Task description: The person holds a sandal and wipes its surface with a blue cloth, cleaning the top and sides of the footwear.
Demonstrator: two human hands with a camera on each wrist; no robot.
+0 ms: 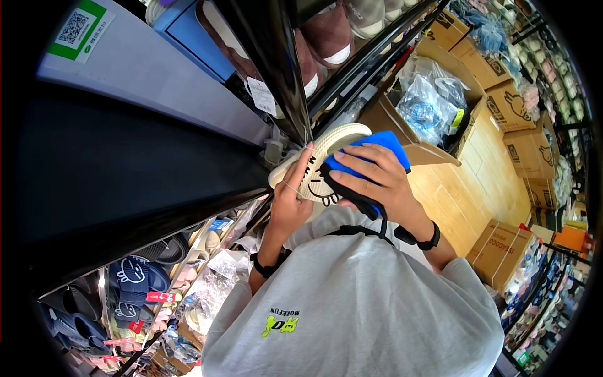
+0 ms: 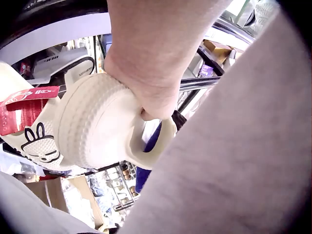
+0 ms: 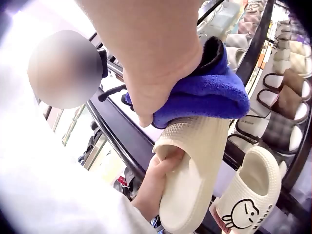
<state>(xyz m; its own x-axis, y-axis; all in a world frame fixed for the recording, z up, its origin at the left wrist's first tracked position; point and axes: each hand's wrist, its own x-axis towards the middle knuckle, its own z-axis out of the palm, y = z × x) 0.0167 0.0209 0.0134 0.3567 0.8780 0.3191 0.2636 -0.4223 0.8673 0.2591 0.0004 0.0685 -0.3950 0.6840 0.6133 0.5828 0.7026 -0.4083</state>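
Two hands meet at one cream slipper (image 3: 202,168), which is held up in front of a grey shirt (image 1: 358,301). On its left side, the left hand (image 1: 290,204) grips it, with one finger stretched along it and part of the hand reaching inside its foot opening. Against its other side, the right hand (image 1: 383,179) has its fingers bent over a blue cloth (image 3: 209,97), holding it to the slipper so that cloth and slipper touch. Just beside the slipper is its mate (image 3: 258,200), also cream, with a black rabbit face; a red tag (image 2: 29,109) shows near the slipper in the left wrist view. Beyond the slipper, in the head view, stands a black post (image 1: 276,69), with burgundy shoes (image 1: 323,41) farther off on a shelf. Right of the slipper and well apart from it, an open box (image 1: 392,125) holds clear bags (image 1: 424,103). Navy slides (image 1: 135,273) lie well to the slipper's left, on the near side.
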